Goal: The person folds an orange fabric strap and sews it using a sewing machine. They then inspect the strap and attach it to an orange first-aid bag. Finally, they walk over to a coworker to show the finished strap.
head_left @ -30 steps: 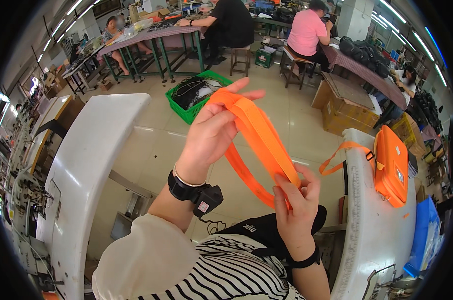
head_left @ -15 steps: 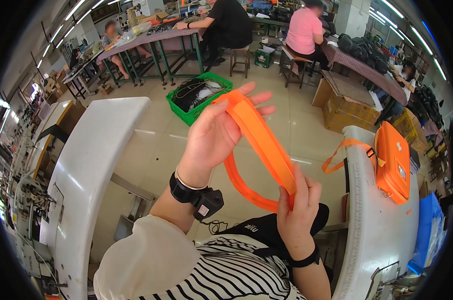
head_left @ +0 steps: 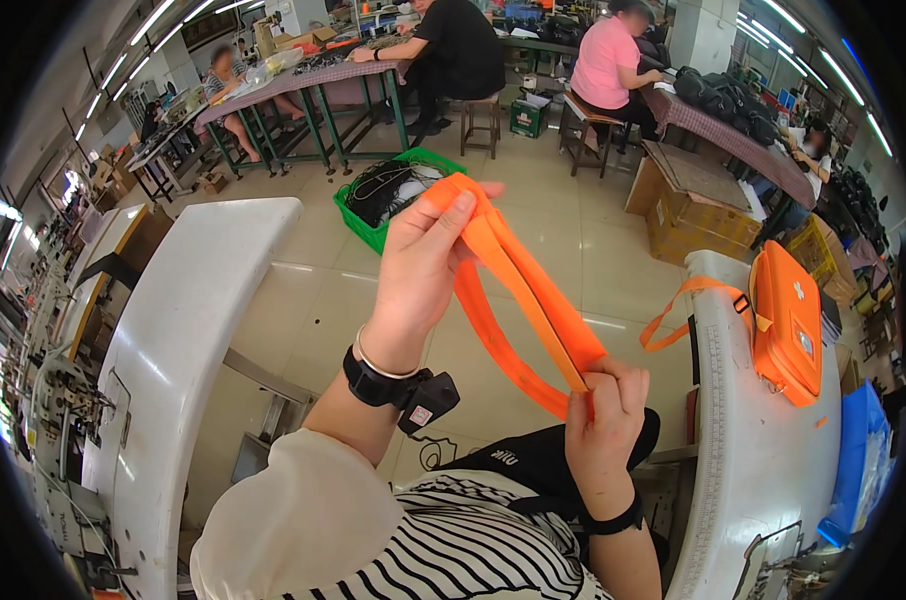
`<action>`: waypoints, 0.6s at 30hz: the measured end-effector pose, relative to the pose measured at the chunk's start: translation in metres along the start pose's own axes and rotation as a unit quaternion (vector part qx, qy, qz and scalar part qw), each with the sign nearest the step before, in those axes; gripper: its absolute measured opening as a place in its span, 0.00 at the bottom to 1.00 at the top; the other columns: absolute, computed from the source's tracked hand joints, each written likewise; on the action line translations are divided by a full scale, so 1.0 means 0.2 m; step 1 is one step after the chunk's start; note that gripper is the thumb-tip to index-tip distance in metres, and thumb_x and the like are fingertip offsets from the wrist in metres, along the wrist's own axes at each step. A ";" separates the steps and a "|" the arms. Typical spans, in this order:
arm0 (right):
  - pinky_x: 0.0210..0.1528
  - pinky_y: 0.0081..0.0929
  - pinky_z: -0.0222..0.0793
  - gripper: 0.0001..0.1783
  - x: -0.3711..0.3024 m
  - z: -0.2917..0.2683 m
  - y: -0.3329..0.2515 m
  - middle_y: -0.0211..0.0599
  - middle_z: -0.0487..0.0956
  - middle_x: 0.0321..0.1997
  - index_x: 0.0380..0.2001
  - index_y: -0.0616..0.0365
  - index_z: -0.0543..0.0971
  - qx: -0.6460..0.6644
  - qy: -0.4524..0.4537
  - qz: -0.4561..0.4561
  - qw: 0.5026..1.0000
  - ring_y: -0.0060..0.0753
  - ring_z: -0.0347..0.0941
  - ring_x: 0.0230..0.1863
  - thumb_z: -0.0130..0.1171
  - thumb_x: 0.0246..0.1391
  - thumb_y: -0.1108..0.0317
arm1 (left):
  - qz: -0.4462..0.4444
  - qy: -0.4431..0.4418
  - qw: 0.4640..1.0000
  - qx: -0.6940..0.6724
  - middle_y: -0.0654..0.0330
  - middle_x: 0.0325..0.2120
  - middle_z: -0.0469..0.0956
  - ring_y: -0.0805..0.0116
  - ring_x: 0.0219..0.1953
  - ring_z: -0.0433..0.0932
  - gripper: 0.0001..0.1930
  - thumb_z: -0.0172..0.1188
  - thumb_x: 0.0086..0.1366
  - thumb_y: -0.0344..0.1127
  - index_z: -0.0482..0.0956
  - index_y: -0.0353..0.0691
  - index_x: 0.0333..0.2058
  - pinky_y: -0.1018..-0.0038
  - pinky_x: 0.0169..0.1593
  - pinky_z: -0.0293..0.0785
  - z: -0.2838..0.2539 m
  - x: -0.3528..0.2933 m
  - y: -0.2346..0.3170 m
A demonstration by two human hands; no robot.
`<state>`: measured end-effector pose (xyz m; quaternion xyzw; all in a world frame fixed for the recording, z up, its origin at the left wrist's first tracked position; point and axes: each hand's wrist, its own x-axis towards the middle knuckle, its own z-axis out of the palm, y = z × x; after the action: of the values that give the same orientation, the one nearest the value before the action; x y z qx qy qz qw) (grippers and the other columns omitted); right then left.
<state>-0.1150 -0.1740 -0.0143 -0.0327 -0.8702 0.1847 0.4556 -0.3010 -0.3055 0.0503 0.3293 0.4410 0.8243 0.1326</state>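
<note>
A long orange fabric strip (head_left: 535, 292), doubled into a loop, is stretched between my hands above the floor. My left hand (head_left: 420, 252) grips its upper end, thumb pressed on the cloth and fingers behind it. At the lower right end, my right hand (head_left: 605, 425) has its fingers closed on the strip's layers. A second run of the band curves below, between both hands. On the white table at my right lies an orange zipped case (head_left: 785, 325) with a white cross, its orange strap (head_left: 663, 325) hanging over the table's edge.
White worktables stand at my left (head_left: 188, 290) and right (head_left: 763, 470). Beyond my hands, a green basket (head_left: 373, 235) holds dark items and cords on the floor. Cardboard boxes (head_left: 693, 230) sit farther right. Several people work at cloth-covered tables behind. A blue bag (head_left: 858, 460) hangs at the right table's outer edge.
My left hand has gone from spread fingers to closing its thumb and fingers on the strip's upper end. The right hand has moved slightly down, and the strip has turned a little.
</note>
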 end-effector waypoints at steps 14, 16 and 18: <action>0.37 0.29 0.70 0.26 -0.13 0.04 0.23 0.41 0.71 0.44 0.49 0.62 0.69 0.199 -0.093 0.313 0.924 0.37 0.71 0.36 0.64 0.45 0.77 | -0.032 0.120 0.989 0.076 0.63 0.32 0.79 0.77 0.32 0.78 0.14 0.48 0.69 0.40 0.77 0.37 0.43 0.80 0.34 0.75 -0.42 0.39 -0.17; 0.39 0.30 0.70 0.26 -0.18 0.06 0.32 0.41 0.72 0.43 0.48 0.61 0.70 0.163 -0.095 0.301 0.935 0.38 0.71 0.39 0.65 0.44 0.75 | -0.078 0.131 0.982 0.110 0.65 0.32 0.79 0.79 0.30 0.77 0.14 0.48 0.70 0.41 0.77 0.39 0.42 0.81 0.31 0.73 -0.49 0.48 -0.20; 0.41 0.32 0.70 0.24 -0.26 0.07 0.40 0.40 0.72 0.41 0.46 0.59 0.72 0.072 -0.102 0.258 0.958 0.39 0.70 0.41 0.67 0.44 0.72 | -0.089 0.140 0.977 0.132 0.64 0.32 0.79 0.77 0.29 0.77 0.14 0.47 0.70 0.41 0.78 0.39 0.41 0.80 0.31 0.73 -0.57 0.58 -0.24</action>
<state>-0.1052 -0.1164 -0.0899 -0.2045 -0.8583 0.3609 0.3021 -0.4670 -0.2925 0.0159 0.1847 0.5873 0.7819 0.0975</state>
